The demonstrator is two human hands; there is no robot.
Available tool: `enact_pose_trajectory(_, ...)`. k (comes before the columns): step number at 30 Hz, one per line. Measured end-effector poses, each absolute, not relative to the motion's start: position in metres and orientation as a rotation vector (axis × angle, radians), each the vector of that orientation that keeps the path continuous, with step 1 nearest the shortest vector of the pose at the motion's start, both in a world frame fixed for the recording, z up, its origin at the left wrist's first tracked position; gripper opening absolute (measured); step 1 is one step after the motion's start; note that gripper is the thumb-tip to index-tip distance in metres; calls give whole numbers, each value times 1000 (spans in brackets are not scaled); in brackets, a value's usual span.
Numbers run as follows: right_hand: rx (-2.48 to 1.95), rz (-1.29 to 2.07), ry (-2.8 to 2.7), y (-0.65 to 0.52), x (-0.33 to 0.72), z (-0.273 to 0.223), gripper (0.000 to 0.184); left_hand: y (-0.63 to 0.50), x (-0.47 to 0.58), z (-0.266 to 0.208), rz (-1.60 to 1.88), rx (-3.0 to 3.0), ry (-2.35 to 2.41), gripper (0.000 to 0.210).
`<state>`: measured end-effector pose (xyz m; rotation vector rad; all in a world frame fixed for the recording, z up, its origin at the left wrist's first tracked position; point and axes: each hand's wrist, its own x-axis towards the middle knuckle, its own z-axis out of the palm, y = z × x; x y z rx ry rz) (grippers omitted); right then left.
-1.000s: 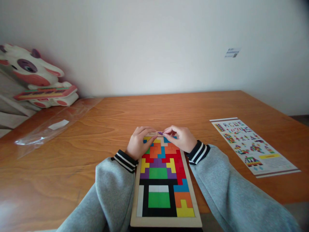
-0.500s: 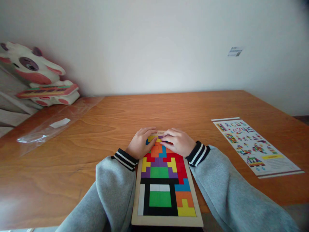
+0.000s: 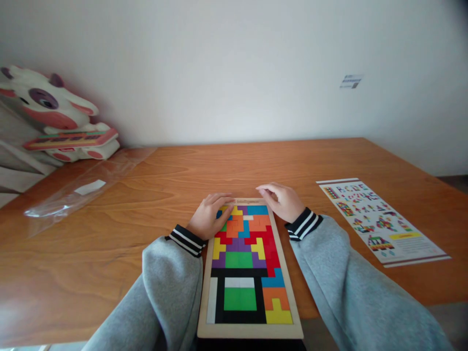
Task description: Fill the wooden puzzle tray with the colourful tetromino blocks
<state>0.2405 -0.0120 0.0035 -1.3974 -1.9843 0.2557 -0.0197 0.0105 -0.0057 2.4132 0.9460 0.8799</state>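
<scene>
A wooden tray puzzle filled with flat coloured block pieces lies in front of me, its printed top edge farthest away. My left hand rests over the tray's upper left corner, fingers stretched out and thumb apart, covering some pieces there. Just past the upper right corner, my right hand hovers with fingers extended and the thumb a little apart; nothing shows in it. Between the hands sit an orange piece and a blue piece. A small white patch shows among the upper pieces.
A printed pattern sheet lies on the wooden table to the right. At the left are a clear plastic bag and a cow-shaped toy keyboard. A wall stands behind the table.
My right hand has lifted off the upper pieces and moved right, beyond the tray's corner, uncovering the pieces there. My left hand has shifted only slightly.
</scene>
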Motion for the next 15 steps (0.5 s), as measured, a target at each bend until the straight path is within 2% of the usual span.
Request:
enact_pose_trajectory(3, -1564, 271, -1933, -5, 259, -2, 33, 7, -30, 0, 835, 2481, 815, 39)
enact_pose_trajectory(8, -1658, 489, -1891, -13, 273, 1, 42, -15, -62, 4, 685, 2522, 695, 99)
enact_pose_trajectory(11, -1694, 808, -1790, -22, 274, 7, 43, -32, -85, 3, 620, 2520, 704, 122)
enact_pose_trajectory(15, -1750, 1331, -1495, -29, 270, 13, 34, -43, -103, 2, 453, 2580, 802, 135)
